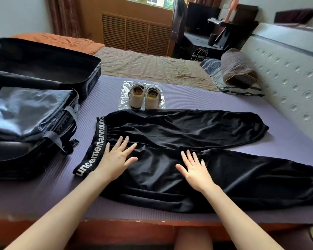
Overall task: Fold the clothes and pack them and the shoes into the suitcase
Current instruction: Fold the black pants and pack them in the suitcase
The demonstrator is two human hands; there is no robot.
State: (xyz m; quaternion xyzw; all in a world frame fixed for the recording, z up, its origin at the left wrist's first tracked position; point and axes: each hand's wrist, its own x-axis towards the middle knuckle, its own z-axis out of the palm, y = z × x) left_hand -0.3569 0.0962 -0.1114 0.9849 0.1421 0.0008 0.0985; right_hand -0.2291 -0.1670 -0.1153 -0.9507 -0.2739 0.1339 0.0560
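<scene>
Black trousers (197, 134) lie spread flat on the purple mat (197, 98), waistband with white lettering at the left, both legs reaching right. My left hand (117, 157) rests flat on them beside the waistband, fingers apart. Over the crotch area my right hand (193, 170) also lies flat with fingers spread. Beyond the trousers a pair of beige shoes (145, 97) stands on a clear plastic sheet (124, 87). The black suitcase (43, 69) lies open at the left, a dark folded garment (31, 109) in its near half.
The mat covers the near part of a bed with a padded white headboard (287, 69) on the right. A striped pillow (237, 67) lies at the back right. An orange blanket (58, 40) sits behind the suitcase. The bed's wooden edge (134, 230) runs along the bottom.
</scene>
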